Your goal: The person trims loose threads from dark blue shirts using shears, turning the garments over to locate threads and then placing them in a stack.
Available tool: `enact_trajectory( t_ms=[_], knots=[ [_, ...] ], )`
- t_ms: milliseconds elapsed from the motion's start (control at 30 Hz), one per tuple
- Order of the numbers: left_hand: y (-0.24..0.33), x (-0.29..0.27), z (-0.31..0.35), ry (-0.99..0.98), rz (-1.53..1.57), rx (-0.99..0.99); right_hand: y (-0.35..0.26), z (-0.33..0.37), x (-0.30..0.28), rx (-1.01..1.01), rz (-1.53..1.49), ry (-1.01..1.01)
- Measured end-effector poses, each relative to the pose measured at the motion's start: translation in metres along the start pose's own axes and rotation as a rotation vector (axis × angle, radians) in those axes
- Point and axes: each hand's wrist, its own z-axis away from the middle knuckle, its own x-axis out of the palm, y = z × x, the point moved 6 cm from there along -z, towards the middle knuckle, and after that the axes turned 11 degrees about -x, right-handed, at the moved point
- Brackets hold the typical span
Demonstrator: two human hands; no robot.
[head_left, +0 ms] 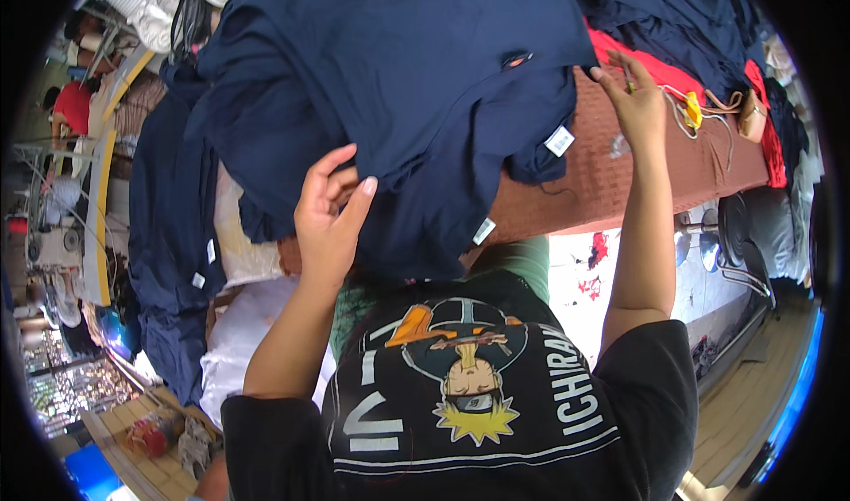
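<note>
A dark navy garment (398, 50) lies spread over a pile of similar navy cloth in front of me. My right hand (636, 103) is at its right corner, thumb and a finger closed on the edge. Over the near left part of the pile is my left hand (329, 213), its fingers loosely bent and the thumb held apart, with nothing visible in it. A small opening with an orange-red spot (517, 60) shows in the garment's right part. White labels (559, 142) stick out from the cloth beneath.
The pile rests on a surface covered in brown cloth (531, 207). To the right lie thread snips with a yellow part (692, 110), cords and red fabric (611, 51). More navy cloth (168, 209) hangs at the left beside a white plastic bag (252, 333). A person in red (73, 107) is farther left.
</note>
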Motion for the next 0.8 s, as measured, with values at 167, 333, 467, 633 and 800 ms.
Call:
enact_trajectory(
  t_ms=[167, 333, 467, 633, 800],
  knots=[
    [0.001, 0.002, 0.001, 0.020, 0.079, -0.003, -0.095, 0.050, 0.038, 0.250, -0.678, -0.350],
    [0.002, 0.007, 0.001, 0.010, 0.088, 0.005, -0.157, 0.090, 0.095, 0.113, -0.743, -0.570],
    [-0.001, 0.001, 0.000, 0.034, 0.047, 0.003, -0.160, 0.101, 0.092, 0.212, -0.741, -0.538],
    [0.073, 0.034, 0.008, 0.070, -0.804, 0.781, -0.155, 0.116, 0.063, 0.235, -0.682, -0.541],
    [0.073, 0.084, -0.005, -0.300, -1.082, 0.943, -0.170, 0.104, 0.039, 0.033, -0.634, -0.443]
  ],
)
